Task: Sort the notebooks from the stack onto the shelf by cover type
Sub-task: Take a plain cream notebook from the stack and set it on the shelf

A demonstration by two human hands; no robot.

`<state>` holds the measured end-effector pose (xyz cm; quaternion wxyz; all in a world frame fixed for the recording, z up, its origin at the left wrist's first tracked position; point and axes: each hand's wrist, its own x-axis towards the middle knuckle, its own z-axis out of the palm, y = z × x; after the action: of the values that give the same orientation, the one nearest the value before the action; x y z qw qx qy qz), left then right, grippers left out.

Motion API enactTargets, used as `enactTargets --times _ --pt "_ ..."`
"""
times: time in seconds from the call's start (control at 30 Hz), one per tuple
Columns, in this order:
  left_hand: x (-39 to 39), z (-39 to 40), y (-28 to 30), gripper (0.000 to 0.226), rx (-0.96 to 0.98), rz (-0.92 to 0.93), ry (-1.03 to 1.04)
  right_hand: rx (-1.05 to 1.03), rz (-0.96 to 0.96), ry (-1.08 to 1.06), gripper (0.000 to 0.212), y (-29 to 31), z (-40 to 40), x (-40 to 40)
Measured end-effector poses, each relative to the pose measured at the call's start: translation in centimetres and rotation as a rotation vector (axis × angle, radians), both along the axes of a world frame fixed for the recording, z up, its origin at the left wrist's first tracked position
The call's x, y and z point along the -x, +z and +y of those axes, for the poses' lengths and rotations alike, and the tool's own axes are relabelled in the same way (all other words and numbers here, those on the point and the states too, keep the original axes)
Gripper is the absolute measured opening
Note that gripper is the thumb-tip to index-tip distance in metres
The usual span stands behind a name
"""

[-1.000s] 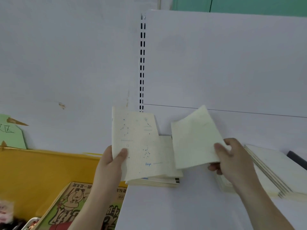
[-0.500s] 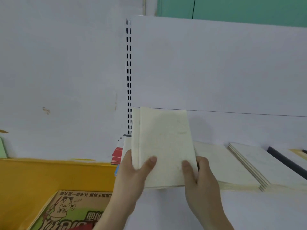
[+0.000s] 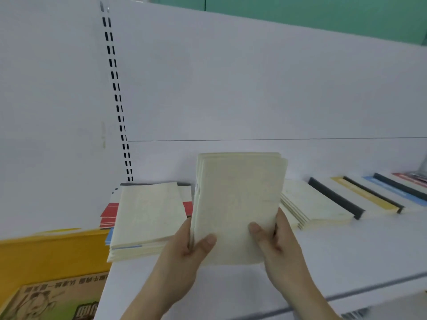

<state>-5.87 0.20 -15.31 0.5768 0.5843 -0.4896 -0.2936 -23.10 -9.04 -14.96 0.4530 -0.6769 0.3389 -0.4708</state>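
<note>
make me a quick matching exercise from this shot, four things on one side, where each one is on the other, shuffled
Things:
1. held cream notebooks
2. red-covered books
3. yellow bin
4. black-spined notebook

Places:
A. right stretch of the shelf
B. between left hand and right hand
C. low, left of the shelf
D. under the left cream stack

Pairs: 1-B, 2-D, 3-C, 4-A

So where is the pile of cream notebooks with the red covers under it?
In the head view, the cream pile lies at the left end of the white shelf, below the slotted upright, left of the held notebooks.
</note>
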Motion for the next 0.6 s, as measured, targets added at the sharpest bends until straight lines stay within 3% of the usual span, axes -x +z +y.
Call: enactTargets --times 0.13,0.27,0.4,0.5,0.6 --pt "2.1 -0.5 -1.1 0.031 -0.070 0.018 -0.018 0.025 0.015 -0.045 0.035 -1.1 -0.2 2.4" --pt "3.9 -1.1 -1.5 0.059 -0.089 0.116 0.096 0.020 0.112 0.004 0.021 -1.8 -0.8 4.1" --pt "6.0 -1.7 -1.5 0.052 -0.089 0.169 0.329 -0.011 0.264 0.166 0.026 -1.8 -2.0 4.9" --pt "7.3 -1.8 -1.1 0.047 -0.100 0.144 0.405 0.056 0.398 0.227 0.031 -1.6 -3.1 5.6" --pt "8.7 -2.0 -0.6 0.028 -0.095 0.077 0.438 0.147 0.405 0.236 0.031 -1.6 -3.9 6.8"
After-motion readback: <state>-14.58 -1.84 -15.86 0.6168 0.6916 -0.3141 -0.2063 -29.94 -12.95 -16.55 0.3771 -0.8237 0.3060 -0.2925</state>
